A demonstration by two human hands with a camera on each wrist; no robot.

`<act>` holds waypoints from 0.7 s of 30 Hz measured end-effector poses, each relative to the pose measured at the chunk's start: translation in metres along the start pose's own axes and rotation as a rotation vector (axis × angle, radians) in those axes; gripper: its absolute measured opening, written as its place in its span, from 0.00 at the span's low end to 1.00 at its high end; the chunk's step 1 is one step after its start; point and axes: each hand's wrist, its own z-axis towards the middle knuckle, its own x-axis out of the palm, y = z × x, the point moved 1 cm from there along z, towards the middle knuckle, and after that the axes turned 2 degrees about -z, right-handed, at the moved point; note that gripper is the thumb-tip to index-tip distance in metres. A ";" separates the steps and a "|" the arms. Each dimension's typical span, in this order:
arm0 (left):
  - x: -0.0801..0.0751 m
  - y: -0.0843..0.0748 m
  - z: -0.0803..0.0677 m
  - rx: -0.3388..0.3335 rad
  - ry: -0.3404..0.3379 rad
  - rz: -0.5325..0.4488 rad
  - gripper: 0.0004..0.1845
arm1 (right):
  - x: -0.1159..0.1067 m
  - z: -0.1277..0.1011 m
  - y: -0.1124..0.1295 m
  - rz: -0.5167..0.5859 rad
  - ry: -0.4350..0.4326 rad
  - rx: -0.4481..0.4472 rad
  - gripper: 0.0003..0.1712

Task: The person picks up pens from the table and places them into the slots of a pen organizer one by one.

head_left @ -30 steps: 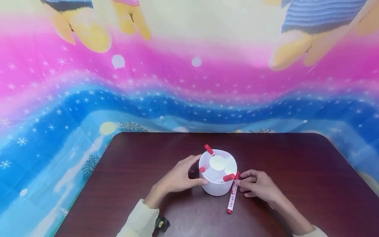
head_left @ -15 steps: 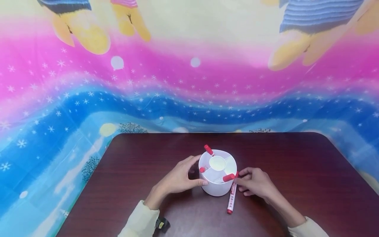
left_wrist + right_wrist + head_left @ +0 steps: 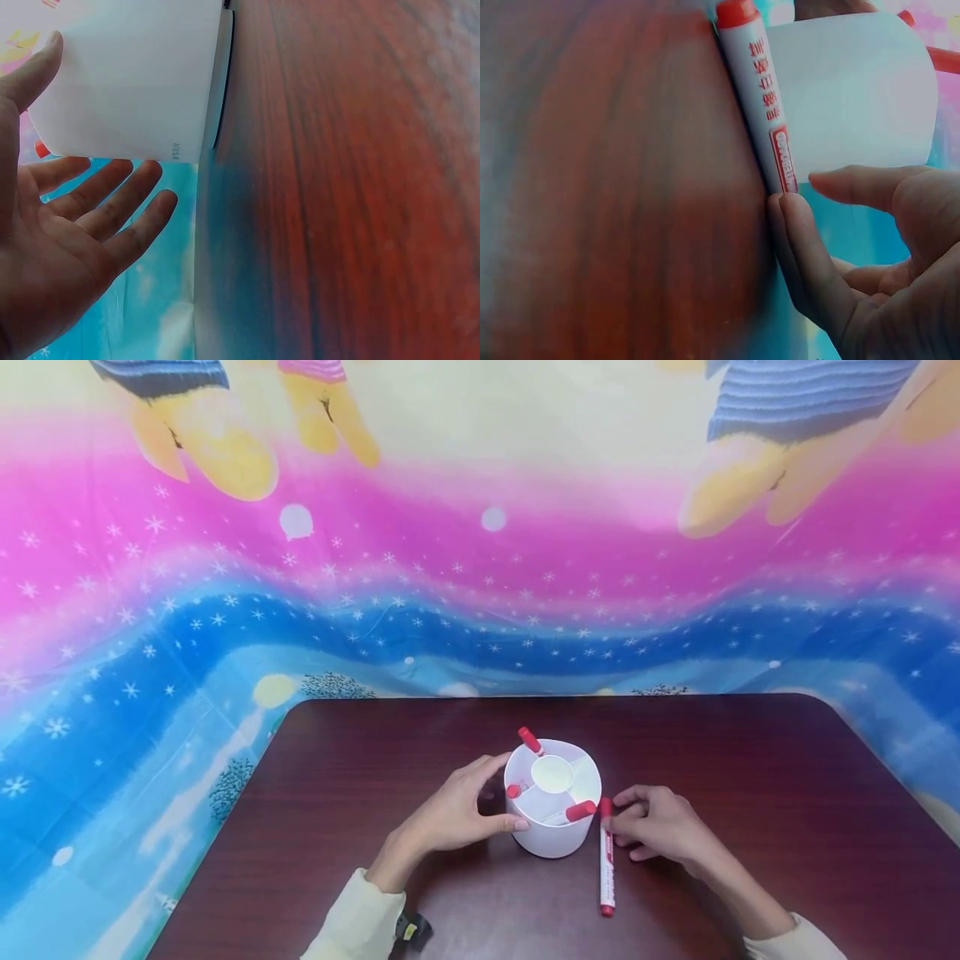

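Note:
A round white pen holder with several compartments (image 3: 551, 841) stands on the table. Red-capped markers lean in it: one at the back (image 3: 531, 741), one at the left (image 3: 513, 791), one at the front right (image 3: 580, 812). My left hand (image 3: 450, 810) holds the holder from the left, thumb on its front wall, index finger at the back; its other fingers are spread in the left wrist view. Right of the holder lies a red and white marker (image 3: 607, 868), cap end away from me. My right hand (image 3: 663, 822) has thumb and fingertips around that cap end, partly hiding it in the right wrist view.
The dark reddish-brown table (image 3: 750, 793) has rounded far corners. Behind it hangs a patterned pink and blue cloth (image 3: 480, 560). A small black device (image 3: 415, 931) sits by my left sleeve.
The loose marker has shifted right, away from the holder, and now lies straighter, its printed side turned. My right hand has moved slightly right with it. The left hand keeps its place on the holder.

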 end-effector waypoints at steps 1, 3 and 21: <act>0.000 0.000 0.000 -0.001 -0.001 -0.003 0.50 | 0.000 -0.001 0.000 -0.006 0.000 0.000 0.31; -0.001 0.000 0.000 -0.002 -0.004 -0.007 0.50 | 0.002 -0.003 0.001 -0.021 -0.003 -0.005 0.33; 0.000 -0.002 -0.001 0.005 0.000 0.002 0.50 | -0.001 -0.007 -0.006 0.117 0.135 -0.092 0.27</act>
